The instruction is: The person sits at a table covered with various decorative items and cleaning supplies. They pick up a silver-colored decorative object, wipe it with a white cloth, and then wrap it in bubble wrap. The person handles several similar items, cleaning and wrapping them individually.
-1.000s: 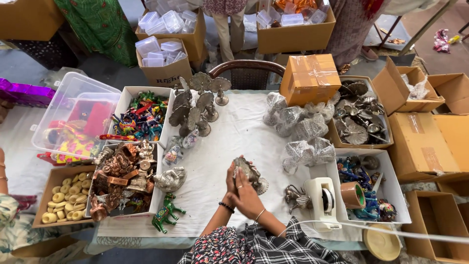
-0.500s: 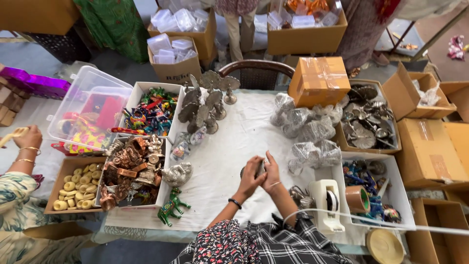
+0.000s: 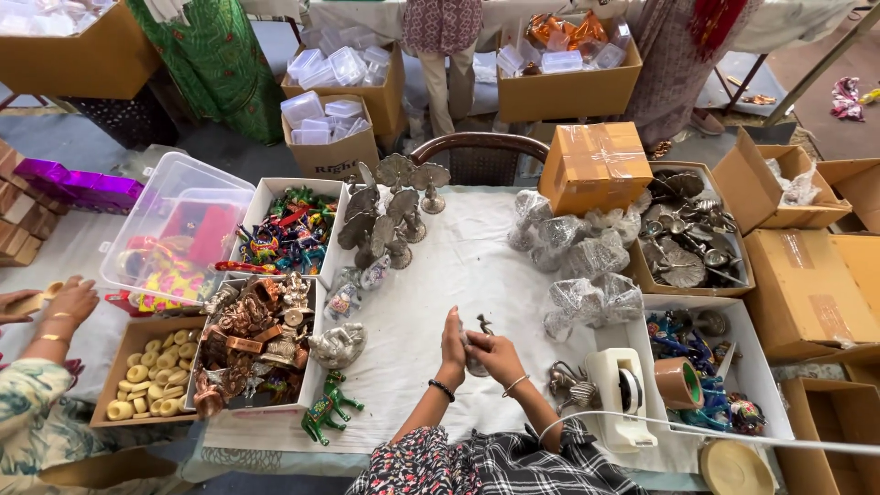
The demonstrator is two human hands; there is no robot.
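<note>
Fingers of both hands close around a small silver bird figurine [image 3: 476, 346] above the white cloth [image 3: 440, 266].
The left hand [image 3: 452, 348] and right hand [image 3: 498, 356] cover it; a loose grip could probably drop it against the tape dispenser [image 3: 620, 390].

At the near edge of the white-clothed table [image 3: 440, 266], the left hand [image 3: 453, 348] and right hand [image 3: 498, 356] close together around a small silver metal figurine [image 3: 476, 348]. A white tape dispenser [image 3: 621, 390] sits just right of them, a green toy horse [image 3: 325, 408] toward the near left corner.
</note>
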